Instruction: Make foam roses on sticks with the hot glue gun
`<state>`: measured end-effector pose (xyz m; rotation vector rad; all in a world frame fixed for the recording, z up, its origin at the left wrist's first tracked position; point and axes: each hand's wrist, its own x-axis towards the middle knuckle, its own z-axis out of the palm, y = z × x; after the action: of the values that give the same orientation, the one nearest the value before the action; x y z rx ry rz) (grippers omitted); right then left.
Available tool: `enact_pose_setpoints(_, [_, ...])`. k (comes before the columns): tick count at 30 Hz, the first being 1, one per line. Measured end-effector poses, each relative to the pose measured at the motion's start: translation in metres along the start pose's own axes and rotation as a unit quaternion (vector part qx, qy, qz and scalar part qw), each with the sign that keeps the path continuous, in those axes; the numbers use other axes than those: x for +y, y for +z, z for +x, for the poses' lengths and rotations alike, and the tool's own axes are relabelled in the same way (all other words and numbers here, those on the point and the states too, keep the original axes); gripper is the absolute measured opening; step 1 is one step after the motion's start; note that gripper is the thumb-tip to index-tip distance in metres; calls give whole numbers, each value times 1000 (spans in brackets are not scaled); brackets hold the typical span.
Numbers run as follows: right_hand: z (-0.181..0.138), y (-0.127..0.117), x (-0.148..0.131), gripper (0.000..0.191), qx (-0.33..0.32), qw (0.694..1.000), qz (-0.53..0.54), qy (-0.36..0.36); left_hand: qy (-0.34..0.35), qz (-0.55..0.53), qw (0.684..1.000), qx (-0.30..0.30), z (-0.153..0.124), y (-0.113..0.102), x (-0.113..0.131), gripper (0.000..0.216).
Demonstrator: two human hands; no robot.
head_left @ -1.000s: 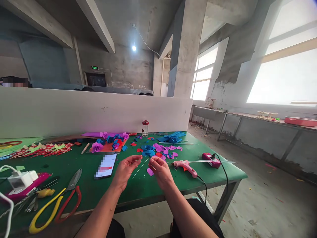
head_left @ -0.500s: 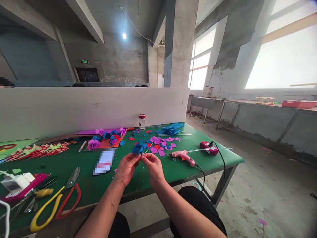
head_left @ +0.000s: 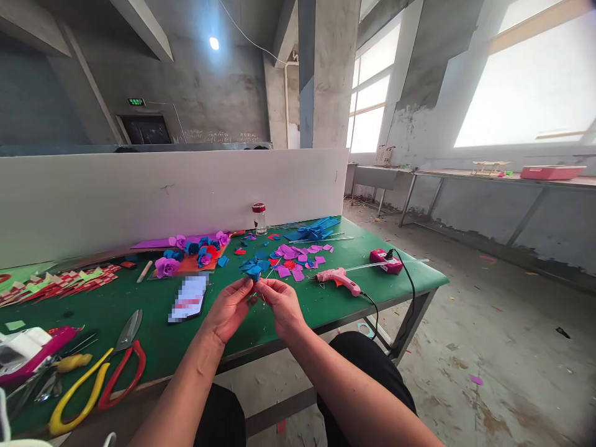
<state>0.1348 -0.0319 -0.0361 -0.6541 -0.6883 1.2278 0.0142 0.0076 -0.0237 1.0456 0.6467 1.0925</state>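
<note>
Through the head camera I look forward and down at two bare hands over the near edge of a green table [head_left: 158,335]. The left hand [head_left: 233,305] has its thumb and fingers pinched on the base of a blue paper flower [head_left: 254,267], and the right hand [head_left: 282,303] grips the same spot from the other side — the fingertips of both nearly meet. The flower is held up just above the hands, its petals spread; how much of its base sits inside the fingers I cannot tell.

Just beyond it I see loose purple petals [head_left: 288,252], with red and blue pieces among them. A pink glue gun [head_left: 342,281] lies to the right, a clear rod running from its back end across a magenta box [head_left: 385,261]. Near the left hand I have a phone [head_left: 189,298], lying face up, and farther left, scissors [head_left: 129,331] with one yellow and one red handle. Behind the phone, finished flowers [head_left: 166,267] in purple and blue sit together. A jar [head_left: 259,222] with a red lid stands upright at the back — just before a white panel [head_left: 195,186]
</note>
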Motion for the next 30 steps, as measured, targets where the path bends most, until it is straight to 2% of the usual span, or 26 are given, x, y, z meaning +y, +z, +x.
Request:
enact_pose_setpoints(8, [0,-4,2,33,-26,998,6,49,-13,-37,999,-21,2,-6,0,27])
enact_pose_setpoints(14, [0,-4,7,35,-42,999,-12,28,8,-12,1000,-15,3,-5,-1,30])
enact_pose_setpoints(17, [3,-6,3,34,-42,993,-110,-32,38,-3,999,6,2,-4,2,30])
enact_pose_setpoints(19, [3,-8,-6,28,0,961,-239,-142,48,-5,999,17,-1,-3,7,31])
enact_pose_setpoints(22, [-2,-11,-26,14,49,848,-390,-356,66,8,998,-12,-9,-3,17,30])
enact_pose_setpoints(24, [-8,-12,-37,16,26,787,-416,-455,97,54,993,-43,-15,-5,22,24])
enact_pose_setpoints(25, [-11,-12,-40,16,4,773,-416,-479,115,84,989,-49,-17,-6,24,23])
enact_pose_setpoints(26, [-14,-12,-41,17,-14,774,-411,-482,134,113,984,-46,-19,-7,26,22])
enact_pose_setpoints(27, [-16,-12,-41,18,-28,789,-402,-464,153,140,978,-37,-20,-9,27,22])
enact_pose_setpoints(30, [-16,-12,-33,27,-41,888,-331,-316,205,211,956,-8,-23,-16,31,24])
